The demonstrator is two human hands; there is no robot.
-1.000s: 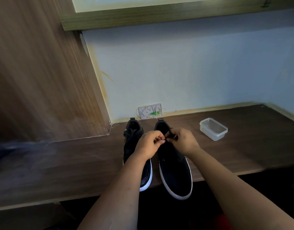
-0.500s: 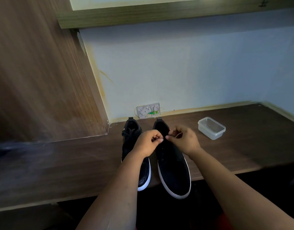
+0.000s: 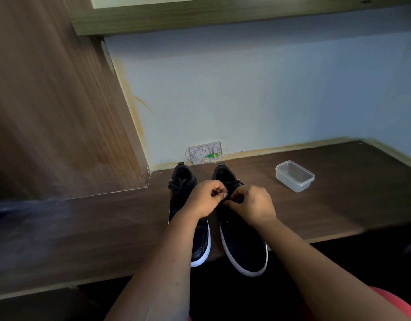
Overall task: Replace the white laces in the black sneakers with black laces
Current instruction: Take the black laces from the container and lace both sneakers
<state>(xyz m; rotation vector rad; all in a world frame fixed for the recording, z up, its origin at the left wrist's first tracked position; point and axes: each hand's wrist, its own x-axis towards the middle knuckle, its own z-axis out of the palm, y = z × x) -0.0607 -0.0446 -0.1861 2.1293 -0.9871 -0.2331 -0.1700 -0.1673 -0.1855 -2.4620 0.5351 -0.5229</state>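
Item one, the brown wooden desk: we log it running left to right, its near edge overhung by the toes of both shoes.

Item two, the wooden side panel: we list it standing at far left.

Item three, our forearms: both reach forward from the near edge and converge over the shoes, wrists bent slightly down.

Item four, the right sneaker: black with a white sole, heel toward the far wall, toe toward us, just right of its mate.

Item five, the left sneaker: same make, with a black lace tied at its throat, partly covered by our left wrist.

Item six, the clear plastic container: we note it lidless on the desk, well right of the shoes.

Item seven, the left hand: fingers curled, thumb and fingertips pinching what we take to be a black lace of the right sneaker; the dim light makes the strand hard to trace.

Item eight, the right hand: fingers curled likewise, pinching at the same spot, nearly touching the left.

Item nine, the white wall box: fixed low on the far wall, behind the heels.
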